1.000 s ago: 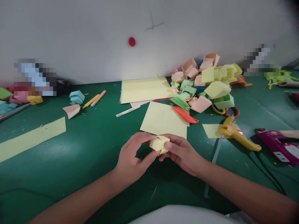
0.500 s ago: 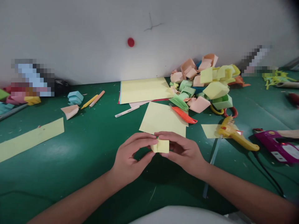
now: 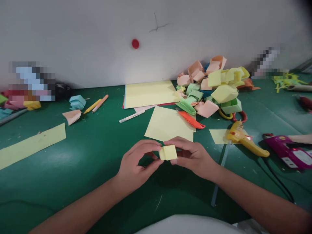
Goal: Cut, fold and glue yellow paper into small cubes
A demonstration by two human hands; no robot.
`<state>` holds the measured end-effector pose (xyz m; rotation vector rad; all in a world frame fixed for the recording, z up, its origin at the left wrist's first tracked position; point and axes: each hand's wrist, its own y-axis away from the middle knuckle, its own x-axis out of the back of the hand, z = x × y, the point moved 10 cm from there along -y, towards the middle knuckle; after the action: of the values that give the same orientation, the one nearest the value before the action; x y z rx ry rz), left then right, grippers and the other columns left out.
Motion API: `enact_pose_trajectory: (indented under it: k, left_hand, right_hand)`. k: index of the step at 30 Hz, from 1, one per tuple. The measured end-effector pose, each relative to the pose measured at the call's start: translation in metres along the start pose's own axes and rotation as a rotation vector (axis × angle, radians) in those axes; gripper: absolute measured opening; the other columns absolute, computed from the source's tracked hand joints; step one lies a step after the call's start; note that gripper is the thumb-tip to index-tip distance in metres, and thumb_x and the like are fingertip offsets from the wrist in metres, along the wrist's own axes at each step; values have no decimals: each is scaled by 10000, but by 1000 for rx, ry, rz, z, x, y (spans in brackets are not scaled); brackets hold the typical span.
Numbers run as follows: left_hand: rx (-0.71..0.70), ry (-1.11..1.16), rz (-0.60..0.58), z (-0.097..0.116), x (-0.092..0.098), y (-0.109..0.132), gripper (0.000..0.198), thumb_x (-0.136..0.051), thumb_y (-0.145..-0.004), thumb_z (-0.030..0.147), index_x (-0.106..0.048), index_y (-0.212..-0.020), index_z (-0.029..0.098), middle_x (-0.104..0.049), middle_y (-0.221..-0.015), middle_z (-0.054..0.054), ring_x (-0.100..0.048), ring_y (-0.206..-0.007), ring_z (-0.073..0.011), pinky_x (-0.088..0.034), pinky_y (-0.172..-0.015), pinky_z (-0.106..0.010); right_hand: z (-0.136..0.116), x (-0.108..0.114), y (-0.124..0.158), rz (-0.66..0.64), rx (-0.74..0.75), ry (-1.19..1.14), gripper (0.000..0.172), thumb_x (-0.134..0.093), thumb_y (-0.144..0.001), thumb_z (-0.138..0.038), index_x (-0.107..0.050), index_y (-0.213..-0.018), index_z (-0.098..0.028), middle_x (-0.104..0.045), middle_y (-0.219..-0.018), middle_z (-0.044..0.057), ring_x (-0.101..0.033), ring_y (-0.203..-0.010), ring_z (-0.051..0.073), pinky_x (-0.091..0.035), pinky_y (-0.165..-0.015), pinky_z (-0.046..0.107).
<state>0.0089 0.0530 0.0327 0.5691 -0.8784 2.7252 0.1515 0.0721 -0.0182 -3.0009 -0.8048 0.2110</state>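
Observation:
Between my two hands, above the green table, is a small folded box of pale yellow paper (image 3: 170, 152). My left hand (image 3: 137, 162) pinches its left side between thumb and fingers. On the other side, my right hand (image 3: 192, 156) grips it with thumb below and fingers above. The box is slightly tilted, and its far side is hidden. Just beyond my hands lies a sheet of pale yellow paper (image 3: 163, 125), with an orange-red cutter (image 3: 191, 119) resting on its right part.
A pile of folded paper pieces (image 3: 224, 94) stands at the back right. A yellow glue gun (image 3: 248, 141) and a purple device (image 3: 287, 151) lie at right. Stacked coloured paper (image 3: 151, 94), a white pen (image 3: 132, 116), a blue folded piece (image 3: 77, 102) and a yellow strip (image 3: 34, 144) lie behind and left.
The paper box has turned a little in my hands, so its front face tilts more. My right fingers have shifted slightly around it. The view has moved slightly.

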Motion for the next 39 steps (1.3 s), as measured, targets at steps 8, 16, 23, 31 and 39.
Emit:
enact_pose_trajectory:
  k: [8,16,23,31,39]
  left_hand:
    - [5,-65,-13,-5,1,-2,232,-744,-874,252,-664,-1090,226,-696,-1007,-45,-690,-753,-123,-613,-612,-212]
    - [-138,-273,14,1,6,0,512,-657,-933,223,-533,-1418,332,-622,-1218,-80,-681,-926,-172,-623,-738,-282]
    - [-206,-356,-45,7,-4,3,420,-608,-961,184,-583,-1371,270,-692,-1099,-67,-694,-974,-182,-598,-859,-304]
    - [-80,-171,-6,0,2,-5,185,-712,-871,206,-661,-1048,226,-682,-928,-33,-647,-737,-130,-555,-605,-236]
    - [-46,24,-106,-5,-6,-4,223,-778,-800,179,-624,-958,212,-615,-987,-43,-633,-803,-138,-543,-627,-243]
  right_hand:
    - [22,-6,-2,-9,-179,-86,374,-781,-827,-307,-740,-1194,-246,-724,-961,21,-600,-794,126,-537,-732,279]
    - [35,8,0,120,-315,-267,463,-810,-796,-389,-731,-1213,-204,-714,-925,57,-594,-725,116,-554,-667,264]
    - [36,-6,0,23,-304,-303,423,-813,-801,-338,-738,-1195,-204,-704,-828,21,-611,-692,102,-571,-657,253]
    - [41,-5,0,20,-317,-316,411,-837,-772,-327,-747,-1155,-206,-730,-891,30,-635,-696,97,-580,-640,238]
    - [41,-14,2,-95,-359,-295,401,-821,-791,-330,-746,-1160,-190,-747,-921,41,-658,-733,101,-582,-687,244]
